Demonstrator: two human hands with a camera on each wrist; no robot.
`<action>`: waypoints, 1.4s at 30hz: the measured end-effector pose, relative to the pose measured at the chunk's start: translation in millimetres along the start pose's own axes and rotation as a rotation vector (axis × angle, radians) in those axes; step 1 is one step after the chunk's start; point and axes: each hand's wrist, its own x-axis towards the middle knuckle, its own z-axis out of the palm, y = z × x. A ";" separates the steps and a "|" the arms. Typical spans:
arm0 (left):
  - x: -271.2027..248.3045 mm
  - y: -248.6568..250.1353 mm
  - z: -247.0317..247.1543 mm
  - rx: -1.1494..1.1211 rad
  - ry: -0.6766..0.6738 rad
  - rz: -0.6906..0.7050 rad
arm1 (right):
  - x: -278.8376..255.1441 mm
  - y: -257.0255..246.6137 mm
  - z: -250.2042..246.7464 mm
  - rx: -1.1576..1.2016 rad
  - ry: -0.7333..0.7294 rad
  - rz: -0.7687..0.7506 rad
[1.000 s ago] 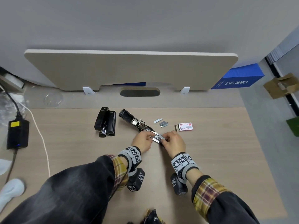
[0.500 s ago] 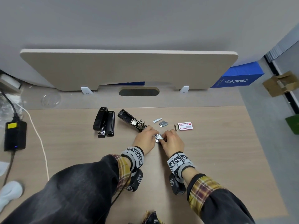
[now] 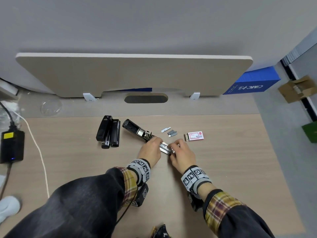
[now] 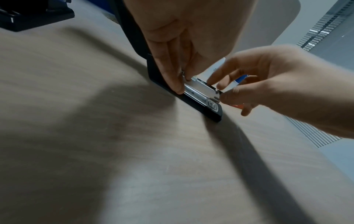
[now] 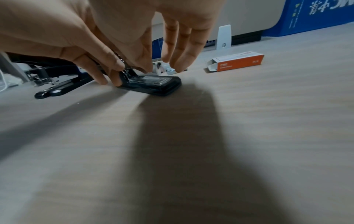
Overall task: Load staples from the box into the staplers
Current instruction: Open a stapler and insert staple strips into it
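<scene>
An opened black stapler (image 3: 137, 131) lies diagonally on the desk, its lid folded back and its metal magazine (image 3: 165, 147) exposed. My left hand (image 3: 158, 140) grips the stapler's middle, fingertips (image 4: 178, 87) against the magazine's side. My right hand (image 3: 175, 146) pinches the magazine's front end between thumb and index finger (image 4: 213, 79); whether a staple strip lies under them is hidden. Loose staple strips (image 3: 169, 131) lie just beyond the hands. The red-and-white staple box (image 3: 195, 136) lies to their right with an end flap open.
Two closed black staplers (image 3: 109, 131) lie side by side left of the opened one. A black power adapter (image 3: 12, 146) and a white cable (image 3: 39, 152) occupy the desk's left side. A partition board (image 3: 133, 74) stands along the back edge.
My left hand has slid a little up the stapler toward its hinge. My right hand has stayed at the magazine's front end.
</scene>
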 end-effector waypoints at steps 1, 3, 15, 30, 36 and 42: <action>0.6 0.4 0.0 -0.001 0.000 -0.005 | 0.3 3.4 -1.4 0.012 0.005 -0.005; 2.3 1.9 -0.2 -0.004 -0.005 -0.021 | 6.1 9.2 -4.8 0.064 0.042 0.027; 8.3 -4.6 0.8 -0.051 -0.041 -0.010 | 84.1 24.0 -10.2 -0.089 -0.051 0.186; 3.0 1.4 3.9 0.080 -0.141 0.063 | 68.2 41.9 -19.0 -0.028 -0.093 0.101; -6.4 -11.0 -4.2 -0.001 0.055 0.096 | 60.6 38.2 -23.1 0.261 -0.014 0.254; -13.6 -21.0 -10.1 -0.294 -0.068 -0.112 | 53.6 16.2 -24.5 0.574 0.000 0.278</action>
